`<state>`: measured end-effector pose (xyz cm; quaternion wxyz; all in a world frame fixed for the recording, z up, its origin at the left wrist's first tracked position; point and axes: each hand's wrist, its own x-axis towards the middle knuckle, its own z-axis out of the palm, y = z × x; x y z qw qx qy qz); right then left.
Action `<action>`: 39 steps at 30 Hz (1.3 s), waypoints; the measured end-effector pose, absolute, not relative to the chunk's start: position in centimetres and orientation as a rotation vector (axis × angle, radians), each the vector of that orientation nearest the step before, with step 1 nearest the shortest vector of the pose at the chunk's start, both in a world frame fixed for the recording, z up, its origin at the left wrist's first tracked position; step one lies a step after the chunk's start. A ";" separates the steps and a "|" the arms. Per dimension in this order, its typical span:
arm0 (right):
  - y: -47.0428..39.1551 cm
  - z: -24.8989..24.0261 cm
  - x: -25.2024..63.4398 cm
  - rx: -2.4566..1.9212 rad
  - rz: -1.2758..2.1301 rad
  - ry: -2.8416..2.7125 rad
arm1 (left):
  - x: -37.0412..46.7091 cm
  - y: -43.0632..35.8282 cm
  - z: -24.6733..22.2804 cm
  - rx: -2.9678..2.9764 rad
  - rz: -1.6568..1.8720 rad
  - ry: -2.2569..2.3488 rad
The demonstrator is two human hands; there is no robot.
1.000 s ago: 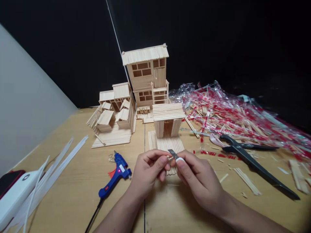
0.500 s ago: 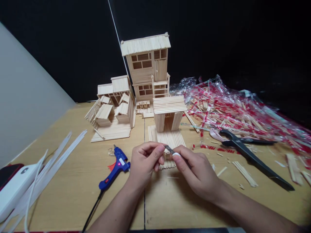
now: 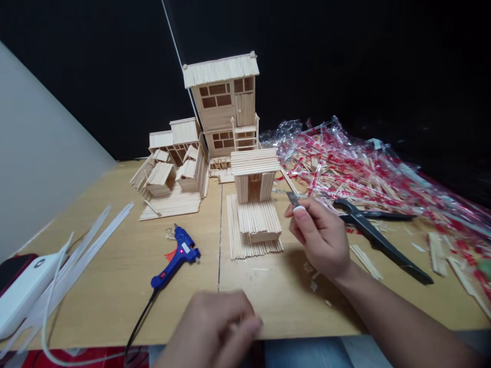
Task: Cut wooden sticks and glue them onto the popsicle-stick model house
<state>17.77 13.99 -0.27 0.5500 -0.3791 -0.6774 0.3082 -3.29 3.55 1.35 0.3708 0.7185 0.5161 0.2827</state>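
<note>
My right hand (image 3: 322, 235) is closed around a small dark metal cutter blade (image 3: 293, 199), its angled end pointing up and left. Something white shows at the tip of that thumb. Low in the view, at the table's front edge, my left hand (image 3: 215, 327) is blurred, its fingers curled in; whether anything is inside them is hidden. Left of the blade stands a small stick-built hut (image 3: 255, 163) with a slatted roof. In front of its doorway is a stick block (image 3: 259, 220), and both rest on a stick base (image 3: 235, 240).
A tall stick house (image 3: 218, 112) and a smaller stick building (image 3: 169, 174) stand behind. The blue glue gun (image 3: 176, 258) lies left with its cord. Black cutters (image 3: 383, 240) and piled plastic wrappers with sticks (image 3: 345, 163) lie right. White glue sticks (image 3: 92, 245) lie at far left.
My hands have parted. The left has dropped back toward the table's front edge; the right has moved right and up with the blade. The stick block by the hut is now uncovered.
</note>
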 end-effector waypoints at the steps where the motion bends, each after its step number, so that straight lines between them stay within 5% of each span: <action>1: 14.0 -0.2 17.8 -0.888 0.732 -1.584 | -2.9 2.1 0.7 1.934 0.603 1.294; 8: 13.7 -0.2 17.5 -0.844 0.833 -1.575 | -4.0 -0.7 0.8 1.882 0.482 1.410; 17: 13.0 0.4 16.3 -0.809 1.197 -1.639 | -1.7 8.9 3.5 1.463 1.059 1.172; 23: 13.4 0.2 16.3 -0.832 1.111 -1.555 | 0.7 12.3 1.9 1.286 0.991 0.840; 31: 13.5 -0.2 16.1 -0.998 0.981 -1.570 | -0.7 12.2 0.3 1.508 1.143 1.017; 39: 12.9 -0.7 16.1 -0.853 1.240 -1.532 | -1.7 12.7 0.8 1.279 1.220 1.030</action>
